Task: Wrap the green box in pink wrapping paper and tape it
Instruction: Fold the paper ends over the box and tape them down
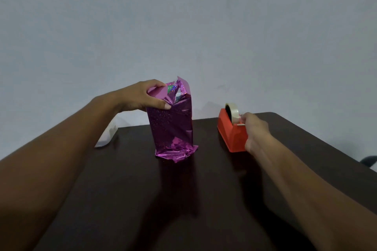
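Note:
The box stands upright on the dark table (204, 199), covered in shiny pink wrapping paper (171, 126). A small patch of the green box (171, 88) shows at the open top, where the paper flaps stick up. My left hand (142, 97) grips the top left of the wrapped box, thumb on the front, fingers over the folded paper. My right hand (255, 130) is at the front of the orange tape dispenser (230, 128), its fingers pinching the tape end by the cutter. The tape roll (232, 110) sits in the dispenser.
A white object (108, 136) lies on the table's far left edge behind my left forearm. A pale wall stands close behind the table. A dark shape (369, 161) shows past the table's right edge.

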A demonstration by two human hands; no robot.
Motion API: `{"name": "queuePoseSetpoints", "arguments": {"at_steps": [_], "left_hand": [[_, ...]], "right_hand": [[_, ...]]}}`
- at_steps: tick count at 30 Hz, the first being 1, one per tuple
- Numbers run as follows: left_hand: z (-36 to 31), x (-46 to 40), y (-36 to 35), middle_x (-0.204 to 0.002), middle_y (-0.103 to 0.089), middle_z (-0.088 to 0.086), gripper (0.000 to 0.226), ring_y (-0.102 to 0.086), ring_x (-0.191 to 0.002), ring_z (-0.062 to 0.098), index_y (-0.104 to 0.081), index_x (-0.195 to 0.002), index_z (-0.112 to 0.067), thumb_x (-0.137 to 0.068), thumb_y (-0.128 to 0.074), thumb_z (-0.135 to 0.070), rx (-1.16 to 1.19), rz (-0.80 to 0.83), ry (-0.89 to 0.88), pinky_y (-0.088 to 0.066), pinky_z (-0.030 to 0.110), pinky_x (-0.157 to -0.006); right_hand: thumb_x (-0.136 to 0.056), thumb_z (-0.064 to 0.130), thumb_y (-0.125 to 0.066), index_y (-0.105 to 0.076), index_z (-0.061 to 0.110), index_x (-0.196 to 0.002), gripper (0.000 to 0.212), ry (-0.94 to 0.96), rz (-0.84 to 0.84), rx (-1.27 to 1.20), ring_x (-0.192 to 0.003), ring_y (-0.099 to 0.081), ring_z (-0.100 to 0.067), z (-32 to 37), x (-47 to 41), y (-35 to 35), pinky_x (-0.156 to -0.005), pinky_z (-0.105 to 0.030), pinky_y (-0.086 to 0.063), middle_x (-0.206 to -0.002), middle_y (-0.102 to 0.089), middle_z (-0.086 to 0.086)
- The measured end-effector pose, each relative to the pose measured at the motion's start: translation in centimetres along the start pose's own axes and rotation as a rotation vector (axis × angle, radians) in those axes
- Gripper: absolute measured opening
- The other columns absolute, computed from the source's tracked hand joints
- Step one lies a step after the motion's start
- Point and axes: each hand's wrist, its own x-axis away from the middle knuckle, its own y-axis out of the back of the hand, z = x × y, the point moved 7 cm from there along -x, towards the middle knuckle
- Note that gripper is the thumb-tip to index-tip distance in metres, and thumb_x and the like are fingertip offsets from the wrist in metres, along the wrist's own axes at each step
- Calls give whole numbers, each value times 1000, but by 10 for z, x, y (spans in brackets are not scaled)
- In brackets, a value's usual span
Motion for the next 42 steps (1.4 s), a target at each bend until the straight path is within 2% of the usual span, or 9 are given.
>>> {"name": "queuePoseSetpoints", "arguments": {"at_steps": [3,6,13,24,30,34,36,39,42], "left_hand": [[-3,2,-1,-119,-63,-2,70,-63,-94,9,-59,-129,-28,-66,-90,-36,23,5,4,-52,16,-61],[-4,4,-2,-118,-64,-3,90,-64,-97,10,-60,-127,-31,-47,-93,-56,21,14,4,-53,18,-64],[-6,8,-3,-120,-62,-3,62,-63,-96,9,-57,-131,-28,-76,-86,-28,16,10,30,-52,17,-65],[-7,7,-4,-122,-62,0,56,-64,-101,13,-57,-130,-28,-80,-83,-27,19,24,45,-54,19,-67],[-6,6,-5,-121,-62,-1,55,-64,-98,12,-57,-130,-27,-82,-82,-26,6,24,52,-53,19,-66],[-7,7,-4,-120,-61,-1,55,-64,-98,12,-57,-131,-28,-83,-82,-25,13,18,61,-53,21,-68],[-6,7,-4,-122,-61,0,56,-64,-98,12,-57,-131,-28,-82,-83,-24,21,14,62,-54,21,-67],[-3,6,-4,-123,-61,1,56,-64,-98,12,-57,-130,-28,-81,-84,-24,41,20,66,-55,20,-66],[-3,6,-4,-121,-61,1,56,-64,-97,12,-58,-129,-28,-80,-84,-23,46,20,60,-54,18,-64]], "right_hand": [[-89,21,-62,-63,13,-90,8,62,-30,-14,-78,-55,-17,-18,-3,9,-70,-31,-44,-87,-61,-1],[-94,21,-64,-59,19,-75,20,132,-28,7,-71,-48,-9,-30,-4,13,-65,-28,-38,-80,-57,4],[-97,27,-62,-64,14,-80,21,186,12,70,-77,-52,-13,-33,-7,16,-73,-32,-42,-84,-60,0],[-99,26,-61,-61,16,-79,23,194,47,86,-84,-53,-15,-32,-5,17,-84,-33,-40,-86,-59,2],[-101,28,-58,-63,15,-88,20,206,39,106,-101,-55,-20,-31,-5,15,-87,-33,-40,-103,-62,-2],[-102,28,-57,-62,15,-81,24,221,35,122,-102,-57,-20,-34,-6,15,-85,-33,-39,-102,-64,-2],[-102,25,-57,-62,14,-79,25,242,31,141,-106,-57,-20,-35,-8,16,-87,-34,-41,-116,-65,-5],[-102,25,-55,-63,14,-90,19,258,-28,189,-118,-56,-25,-40,-9,19,-96,-38,-45,-134,-58,-8],[-102,27,-52,-59,15,-95,15,456,-222,400,-121,-50,-27,-23,12,21,-101,-43,-44,-127,-53,-8]]}}
